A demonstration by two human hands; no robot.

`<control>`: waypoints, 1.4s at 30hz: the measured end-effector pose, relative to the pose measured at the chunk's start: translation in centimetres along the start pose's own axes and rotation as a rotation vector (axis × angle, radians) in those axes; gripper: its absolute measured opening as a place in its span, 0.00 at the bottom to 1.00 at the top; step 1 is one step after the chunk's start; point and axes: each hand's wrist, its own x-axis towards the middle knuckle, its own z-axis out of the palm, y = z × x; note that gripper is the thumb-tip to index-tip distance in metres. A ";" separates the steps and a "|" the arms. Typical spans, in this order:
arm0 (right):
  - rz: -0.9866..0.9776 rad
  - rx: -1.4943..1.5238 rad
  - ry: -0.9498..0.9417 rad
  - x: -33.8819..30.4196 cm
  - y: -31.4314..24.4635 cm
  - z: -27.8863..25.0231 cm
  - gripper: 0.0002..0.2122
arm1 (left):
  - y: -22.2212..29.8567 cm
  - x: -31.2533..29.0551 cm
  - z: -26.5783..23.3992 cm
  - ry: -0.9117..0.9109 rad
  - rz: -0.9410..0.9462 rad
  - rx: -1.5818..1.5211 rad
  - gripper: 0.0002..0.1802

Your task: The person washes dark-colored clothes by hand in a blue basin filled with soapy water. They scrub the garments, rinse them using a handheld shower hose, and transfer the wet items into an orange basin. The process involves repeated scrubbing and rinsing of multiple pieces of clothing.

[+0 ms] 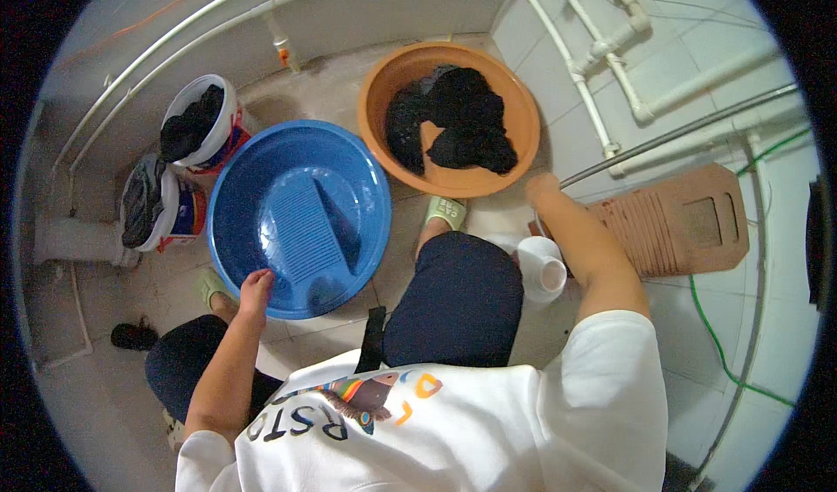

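A large blue basin (370,230) with a moulded ridged washboard (305,230) inside stands in front of me. My left hand (255,293) is at its near-left rim, fingers closed together there. Farther right sits an orange-brown basin (384,165) with wet black clothes (466,117) in it and a tan piece showing among them. My right hand (544,193) is beside that basin's near-right rim, close to the end of a metal pole (680,135); its fingers are not clear. Near that forearm are a white cylindrical container (540,270) and a brown washboard (671,222).
Two white buckets (231,135) (179,217) with dark clothes stand at the left. White pipes (575,65) run along the walls, and a green hose (715,339) hangs at right. A dark object (133,335) lies on the floor at left. My slippered foot (445,213) is between the basins.
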 end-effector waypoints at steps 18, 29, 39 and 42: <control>-0.175 0.227 0.367 -5.1 -13.6 -24.8 0.11 | 10.1 -5.3 4.3 -0.466 0.021 -0.154 0.19; -0.300 0.339 0.896 -12.2 -22.4 -31.3 0.10 | 7.9 -3.8 4.9 -0.506 -0.117 -0.491 0.19; -0.474 0.471 0.840 -16.4 -24.0 -31.1 0.09 | 4.9 0.1 2.3 -0.315 -0.285 -1.004 0.27; -0.535 0.467 0.778 -16.4 -23.8 -30.7 0.10 | 5.1 0.3 2.1 -0.153 -0.317 -1.219 0.18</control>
